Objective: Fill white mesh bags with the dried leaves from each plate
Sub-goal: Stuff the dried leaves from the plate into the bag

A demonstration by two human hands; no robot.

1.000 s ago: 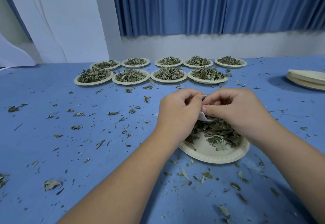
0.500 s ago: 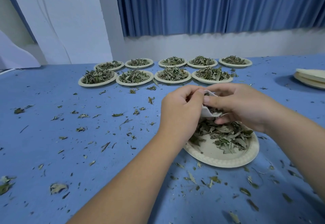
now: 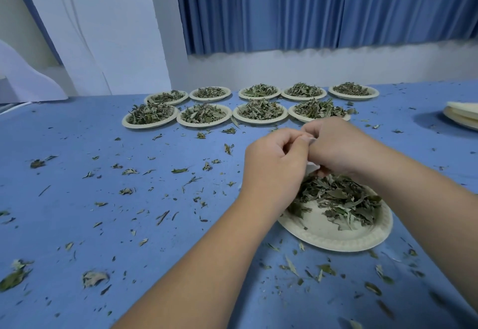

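Note:
A white paper plate point(image 3: 333, 238) lies near me on the blue table, with dried green leaves point(image 3: 336, 195) heaped on its far half. Just above its far rim my left hand point(image 3: 274, 165) and my right hand point(image 3: 341, 147) meet, and both pinch a small white mesh bag point(image 3: 311, 167). Only slivers of the bag show between my fingers; whether leaves are in it is hidden. Several more plates of dried leaves point(image 3: 260, 112) stand in two rows at the back of the table.
Loose leaf bits point(image 3: 178, 171) are scattered all over the blue tablecloth point(image 3: 77, 199). A stack of bare paper plates point(image 3: 463, 114) sits at the right edge. Behind the table are a white wall and a blue curtain point(image 3: 310, 5).
Both hands have stayed together on the bag and closed more tightly around it, so less of the bag shows. The camera has shifted slightly; the plate sits lower right.

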